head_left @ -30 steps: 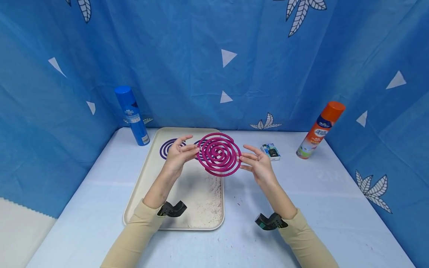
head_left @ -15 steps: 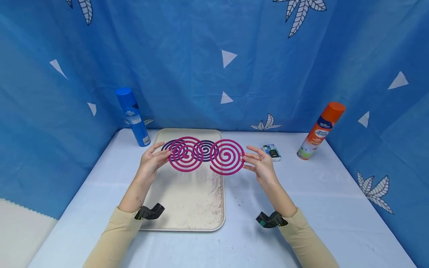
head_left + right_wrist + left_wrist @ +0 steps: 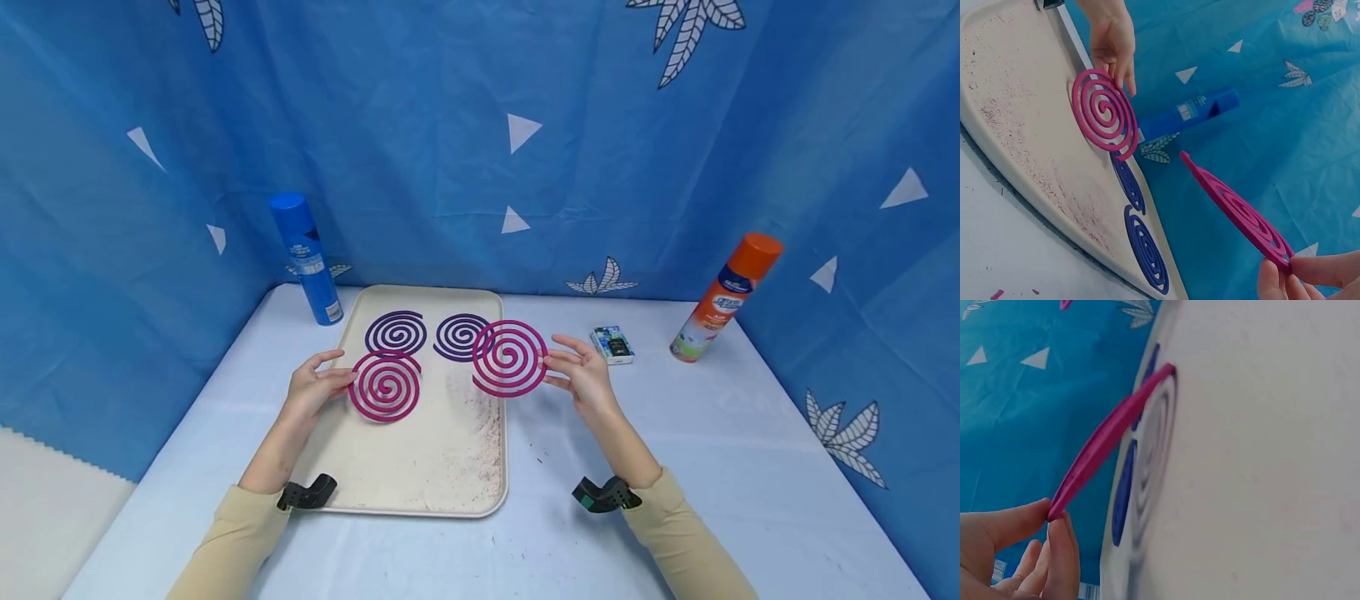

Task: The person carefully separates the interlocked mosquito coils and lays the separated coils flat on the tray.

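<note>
My left hand (image 3: 313,392) pinches the outer edge of a magenta mosquito coil (image 3: 385,387) over the left part of the beige tray (image 3: 420,483). In the left wrist view that coil (image 3: 1104,440) slants up from thumb and finger, its far edge close to the tray. My right hand (image 3: 588,375) pinches a second magenta mosquito coil (image 3: 510,358) by its right edge, held in the air over the tray's right rim. Two purple mosquito coils, a left one (image 3: 396,333) and a right one (image 3: 462,337), lie side by side at the tray's far end.
A blue spray can (image 3: 307,258) stands behind the tray's far left corner. An orange-capped spray can (image 3: 723,300) stands at the far right. Beyond my right hand lies a small patterned box (image 3: 612,345). A blue curtain (image 3: 420,167) rises behind the table.
The two magenta coils overlapped before and are now apart. My left hand has carried its coil left and lower toward the tray, while my right hand has stayed almost still.
</note>
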Action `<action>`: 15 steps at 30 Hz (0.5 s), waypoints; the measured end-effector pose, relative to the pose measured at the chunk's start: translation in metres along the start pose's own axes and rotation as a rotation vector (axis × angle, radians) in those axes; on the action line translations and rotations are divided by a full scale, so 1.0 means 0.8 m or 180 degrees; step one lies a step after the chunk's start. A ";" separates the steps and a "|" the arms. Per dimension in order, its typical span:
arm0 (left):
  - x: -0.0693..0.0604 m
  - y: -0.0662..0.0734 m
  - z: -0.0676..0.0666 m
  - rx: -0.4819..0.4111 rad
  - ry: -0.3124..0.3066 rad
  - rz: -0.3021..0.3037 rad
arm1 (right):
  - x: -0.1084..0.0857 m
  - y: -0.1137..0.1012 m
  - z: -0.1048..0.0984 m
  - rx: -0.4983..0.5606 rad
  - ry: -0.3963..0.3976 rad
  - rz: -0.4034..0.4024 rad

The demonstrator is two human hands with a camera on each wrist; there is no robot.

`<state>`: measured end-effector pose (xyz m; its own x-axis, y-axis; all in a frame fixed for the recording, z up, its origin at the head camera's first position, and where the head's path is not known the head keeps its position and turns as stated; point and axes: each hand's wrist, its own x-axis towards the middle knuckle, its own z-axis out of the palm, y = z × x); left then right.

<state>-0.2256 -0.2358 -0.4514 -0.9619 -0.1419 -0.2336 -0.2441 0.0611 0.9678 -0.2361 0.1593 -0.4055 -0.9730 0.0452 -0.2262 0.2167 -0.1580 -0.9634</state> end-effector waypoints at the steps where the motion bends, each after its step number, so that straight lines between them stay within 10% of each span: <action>1: 0.002 -0.002 -0.001 0.0096 0.0020 0.0067 | 0.000 0.001 0.000 0.0008 -0.0011 0.0004; 8: 0.004 -0.010 -0.007 0.1130 0.0249 0.0452 | 0.002 0.015 0.008 -0.0120 0.0020 0.0046; 15: -0.001 -0.005 -0.007 0.1236 0.0381 0.0263 | 0.001 0.038 0.025 -0.0261 -0.0116 0.0020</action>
<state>-0.2228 -0.2417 -0.4542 -0.9647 -0.2334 -0.1220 -0.2170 0.4419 0.8704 -0.2322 0.1351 -0.4320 -0.9735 0.0083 -0.2283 0.2271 -0.0769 -0.9708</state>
